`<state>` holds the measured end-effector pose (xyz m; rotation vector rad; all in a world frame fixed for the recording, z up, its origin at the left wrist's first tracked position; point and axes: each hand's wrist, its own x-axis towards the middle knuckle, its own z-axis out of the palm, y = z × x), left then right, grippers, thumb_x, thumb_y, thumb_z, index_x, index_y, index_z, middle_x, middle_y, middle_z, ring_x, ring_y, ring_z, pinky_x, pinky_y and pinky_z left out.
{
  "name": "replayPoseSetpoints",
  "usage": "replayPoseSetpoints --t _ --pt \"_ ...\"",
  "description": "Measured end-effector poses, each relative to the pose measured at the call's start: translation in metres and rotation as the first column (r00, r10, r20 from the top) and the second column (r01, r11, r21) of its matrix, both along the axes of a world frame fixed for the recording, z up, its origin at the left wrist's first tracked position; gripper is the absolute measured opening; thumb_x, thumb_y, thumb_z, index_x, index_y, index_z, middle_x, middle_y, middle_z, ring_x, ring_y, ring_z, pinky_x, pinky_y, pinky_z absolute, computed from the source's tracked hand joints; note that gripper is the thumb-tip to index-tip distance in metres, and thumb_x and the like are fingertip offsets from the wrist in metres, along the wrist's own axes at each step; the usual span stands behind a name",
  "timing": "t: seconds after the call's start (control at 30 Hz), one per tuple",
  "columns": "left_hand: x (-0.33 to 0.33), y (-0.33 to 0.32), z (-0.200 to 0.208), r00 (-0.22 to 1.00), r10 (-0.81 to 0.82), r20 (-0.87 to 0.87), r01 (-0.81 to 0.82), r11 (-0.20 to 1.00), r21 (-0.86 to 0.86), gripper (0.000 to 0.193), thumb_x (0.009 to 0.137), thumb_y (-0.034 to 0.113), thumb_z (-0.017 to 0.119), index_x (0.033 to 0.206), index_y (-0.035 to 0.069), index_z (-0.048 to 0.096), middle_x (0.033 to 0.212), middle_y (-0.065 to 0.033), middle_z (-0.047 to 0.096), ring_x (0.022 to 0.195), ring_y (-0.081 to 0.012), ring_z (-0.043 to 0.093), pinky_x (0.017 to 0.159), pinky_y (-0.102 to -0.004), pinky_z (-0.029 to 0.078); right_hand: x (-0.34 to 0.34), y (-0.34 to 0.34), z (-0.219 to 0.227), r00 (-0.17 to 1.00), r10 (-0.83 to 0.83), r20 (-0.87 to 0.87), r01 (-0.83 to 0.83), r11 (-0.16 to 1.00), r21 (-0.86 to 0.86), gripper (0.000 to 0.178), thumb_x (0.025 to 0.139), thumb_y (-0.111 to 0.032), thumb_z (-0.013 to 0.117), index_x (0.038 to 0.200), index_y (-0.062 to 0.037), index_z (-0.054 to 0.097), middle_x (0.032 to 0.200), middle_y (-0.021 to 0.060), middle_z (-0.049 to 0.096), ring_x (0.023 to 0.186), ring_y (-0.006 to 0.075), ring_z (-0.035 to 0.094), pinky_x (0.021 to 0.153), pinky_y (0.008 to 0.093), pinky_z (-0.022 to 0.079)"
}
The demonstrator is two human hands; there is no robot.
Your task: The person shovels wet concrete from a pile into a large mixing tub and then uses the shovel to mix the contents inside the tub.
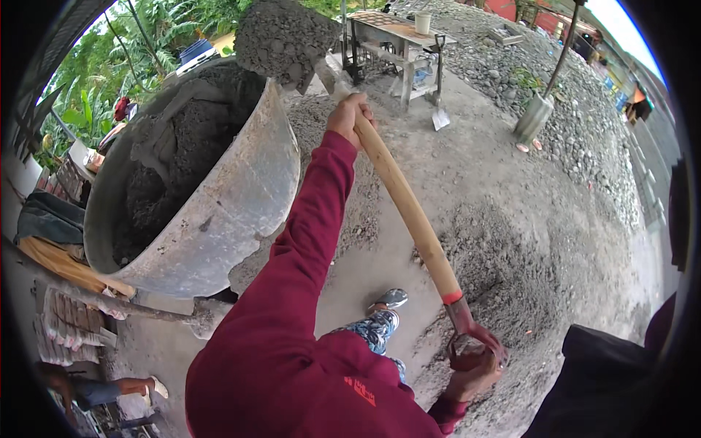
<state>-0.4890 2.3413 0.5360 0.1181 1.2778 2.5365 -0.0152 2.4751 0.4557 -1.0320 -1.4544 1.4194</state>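
Note:
My left hand [349, 118] is wrapped round the wooden shaft of a shovel [409, 208], close to its blade. At the other end, my right hand [473, 379] is closed on the reddish D-shaped grip. A heap of grey gravelly mix [287, 42] covers the raised blade, beside the upper rim of a large metal mixing drum [219, 223]. Dark grey mix [171, 150] fills much of the tilted drum. Below my right hand and the grip lies a spread of grey gravelly material [511, 292] on the ground.
A second shovel [439, 80] leans against a wooden table [387, 28] bearing a pale bucket [423, 23]. Gravel [577, 117] lies behind a post in a concrete base [535, 119]. Another person's leg [120, 392] and stacked sacks [69, 321] are at lower left.

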Motion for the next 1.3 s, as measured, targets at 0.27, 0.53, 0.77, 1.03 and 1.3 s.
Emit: replayPoseSetpoints --t 0.27,0.53,0.77,1.03,1.3 --pt "0.021 -0.24 -0.079 0.937 0.346 0.052 -0.349 0.936 0.046 0.024 0.086 0.03 0.061 0.077 0.012 0.048 0.06 -0.002 0.049 0.049 -0.0184 0.052 0.046 -0.0361 0.045 -0.025 -0.107 0.013 0.784 0.617 -0.061 -0.397 0.575 0.716 0.024 0.078 -0.019 0.07 0.082 -0.0071 0.049 0.074 0.006 0.055 0.065 0.0196 0.052 0.065 0.0336 0.042" --pt "0.114 -0.199 -0.043 0.97 0.241 -0.039 -0.244 0.962 -0.125 0.03 0.086 0.025 0.069 0.098 0.006 0.05 0.069 -0.0059 0.056 0.055 -0.0178 0.058 0.049 -0.0342 0.051 0.019 -0.208 -0.044 0.996 0.083 -0.022 -0.085 0.988 -0.129 0.021 0.081 -0.02 0.062 0.081 0.0012 0.057 0.086 0.0106 0.059 0.078 0.0171 0.058 0.069 0.0305 0.047" --pt "0.196 -0.123 -0.118 0.943 -0.29 0.161 0.278 0.956 0.094 0.024 0.084 0.024 0.072 0.087 0.012 0.051 0.069 -0.0011 0.051 0.058 -0.0157 0.053 0.055 -0.0319 0.048 0.157 -0.281 -0.099 0.953 -0.087 -0.289 -0.126 0.755 -0.643 0.023 0.081 -0.023 0.068 0.085 -0.0056 0.053 0.063 0.006 0.055 0.054 0.0185 0.058 0.053 0.0321 0.051" --pt "0.49 -0.086 -0.351 0.534 -0.45 0.716 0.745 0.65 -0.147 0.017 0.082 0.014 0.064 0.077 0.012 0.047 0.063 -0.0021 0.048 0.054 -0.0182 0.048 0.054 -0.0361 0.046 0.386 -0.415 -0.108 0.729 -0.674 -0.124 0.297 0.474 -0.829 0.014 0.082 -0.013 0.065 0.084 -0.0036 0.056 0.061 0.0064 0.055 0.048 0.0173 0.055 0.044 0.0306 0.049" --pt "0.874 -0.203 -0.506 0.11 -0.205 0.972 0.991 -0.049 -0.123 0.014 0.083 0.013 0.065 0.089 0.007 0.053 0.07 -0.008 0.053 0.061 -0.0251 0.059 0.061 -0.0462 0.054 0.58 -0.582 -0.126 0.313 -0.916 0.25 0.62 -0.002 -0.784 0.017 0.083 -0.01 0.064 0.088 -0.007 0.048 0.054 0.0043 0.048 0.04 0.0186 0.052 0.037 0.0344 0.047"
